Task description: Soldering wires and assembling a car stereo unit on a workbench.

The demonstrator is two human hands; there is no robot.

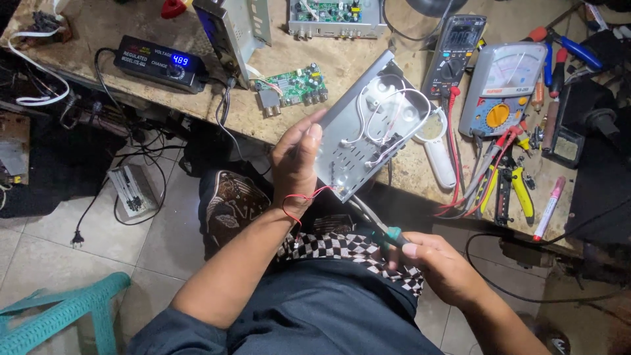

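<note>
My left hand [296, 164] grips the near edge of a grey metal device chassis [355, 141], tilted up off the workbench edge. Inside it sit a white plastic part and thin white wires [388, 112]. A red wire [303, 197] loops over my left wrist from the chassis corner. My right hand [440, 263] is closed around a green-handled screwdriver [388, 235], whose shaft points up at the chassis's lower corner. Both hands are over my lap, just in front of the bench.
A green circuit board [296, 85] lies on the worn workbench [131, 29]. A black power supply [158, 62], a digital multimeter [453, 52], an analogue meter [503, 89], pliers [516, 187] and a pink marker [549, 207] surround it. A teal plastic chair [62, 312] stands at lower left.
</note>
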